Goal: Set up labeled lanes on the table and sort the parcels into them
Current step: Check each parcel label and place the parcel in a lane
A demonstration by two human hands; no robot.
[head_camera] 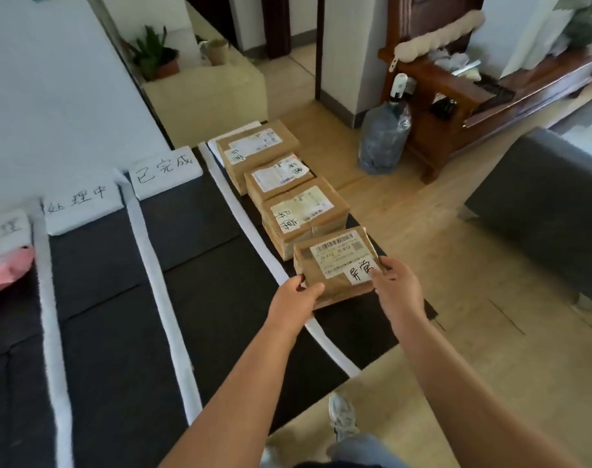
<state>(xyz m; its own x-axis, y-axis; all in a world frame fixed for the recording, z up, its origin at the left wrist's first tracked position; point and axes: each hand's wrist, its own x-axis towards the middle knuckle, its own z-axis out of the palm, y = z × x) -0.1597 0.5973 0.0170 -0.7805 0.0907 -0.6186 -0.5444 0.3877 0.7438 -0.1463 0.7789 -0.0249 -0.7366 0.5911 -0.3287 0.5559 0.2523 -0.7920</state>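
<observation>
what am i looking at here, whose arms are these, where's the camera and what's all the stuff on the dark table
There is no machine here, and only one picture. It comes from a camera worn on a person's head, looking forward and down, so the arms are the wearer's own. The dark table is split into lanes by long white strips, with handwritten paper labels at the far end. The left hand and the right hand both grip a brown parcel at the near end of the rightmost lane. Three more parcels sit in a row behind it. A pink bag lies in the far left lane.
</observation>
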